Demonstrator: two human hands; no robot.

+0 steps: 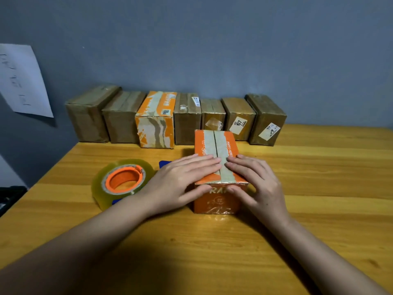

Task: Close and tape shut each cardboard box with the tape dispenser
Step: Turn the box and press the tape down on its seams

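Orange box lies under both flat hands, left hand and right hand pressing its flaps; dispenser is just left.

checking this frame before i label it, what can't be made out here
- Head view: the centre seam of the orange box near the front edge, covered by the left hand and right hand.
- Head view: the tape dispenser, its blue body mostly hidden by the roll and left hand.
- Head view: writing on the wall paper, too faint, cut off by the left edge.

Packing desk (home or office): boxes against wall.
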